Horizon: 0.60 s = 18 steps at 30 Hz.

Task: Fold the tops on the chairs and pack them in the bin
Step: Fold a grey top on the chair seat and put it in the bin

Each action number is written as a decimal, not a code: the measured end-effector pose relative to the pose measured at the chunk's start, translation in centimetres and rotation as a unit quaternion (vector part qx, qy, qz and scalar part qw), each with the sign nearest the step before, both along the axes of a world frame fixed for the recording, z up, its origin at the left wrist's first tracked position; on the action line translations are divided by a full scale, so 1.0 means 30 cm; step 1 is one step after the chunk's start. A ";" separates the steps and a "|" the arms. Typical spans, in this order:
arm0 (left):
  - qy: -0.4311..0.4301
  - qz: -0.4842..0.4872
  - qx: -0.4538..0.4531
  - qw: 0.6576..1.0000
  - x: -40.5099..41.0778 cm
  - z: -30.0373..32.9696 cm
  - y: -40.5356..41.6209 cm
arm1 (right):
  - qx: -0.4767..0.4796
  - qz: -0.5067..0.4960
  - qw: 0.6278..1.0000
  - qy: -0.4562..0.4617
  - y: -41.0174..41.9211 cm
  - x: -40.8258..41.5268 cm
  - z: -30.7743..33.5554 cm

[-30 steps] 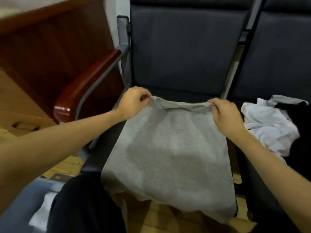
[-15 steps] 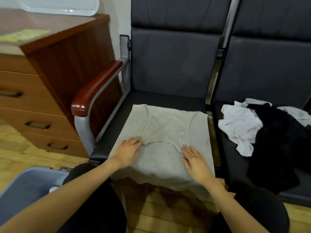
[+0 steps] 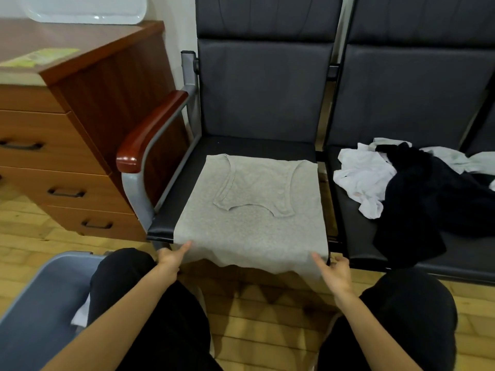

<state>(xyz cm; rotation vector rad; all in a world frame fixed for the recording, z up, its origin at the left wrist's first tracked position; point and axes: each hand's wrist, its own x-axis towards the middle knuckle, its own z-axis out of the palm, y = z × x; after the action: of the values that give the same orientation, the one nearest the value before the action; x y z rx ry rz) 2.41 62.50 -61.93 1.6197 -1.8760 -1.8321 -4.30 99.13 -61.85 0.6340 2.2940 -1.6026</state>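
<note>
Grey top [image 3: 249, 218] looks light and limp; left hand [image 3: 171, 257] and right hand [image 3: 333, 269] pinch its hanging hem corners

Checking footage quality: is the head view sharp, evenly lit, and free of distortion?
Head view: grey knitted top fairly sharp; soft, even light; faint glare on the red-brown wooden armrest; wide-angle bending tilts the dark padded chair backs; frame edges look slightly soft.

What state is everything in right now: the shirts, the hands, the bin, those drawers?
Grey top: spread flat on the left seat, straps folded down, hem hanging over the front edge.
White top: crumpled, unfolded.
Black top: crumpled, partly over the white top.
Left hand: at the hem's left corner.
Right hand: at the right corner.
Bin: open.
Drawers: closed.
</note>
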 end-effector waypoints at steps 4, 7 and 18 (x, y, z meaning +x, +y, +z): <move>0.024 0.017 0.034 0.999 -0.010 -0.020 -0.027 | -0.024 -0.012 1.000 -0.016 -0.002 0.001 -0.013; 0.011 0.002 0.034 0.999 -0.018 -0.007 -0.013 | -0.059 -0.016 0.998 -0.013 -0.015 0.018 0.007; -0.077 -0.177 -0.223 0.955 0.020 0.182 0.057 | -0.055 0.010 0.994 -0.092 0.022 0.086 0.115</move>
<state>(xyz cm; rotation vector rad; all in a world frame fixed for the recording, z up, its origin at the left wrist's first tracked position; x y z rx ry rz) 3.00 64.22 -56.46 1.3655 -2.5528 -1.2521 -1.72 99.79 -58.40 0.6980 2.0584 -1.5780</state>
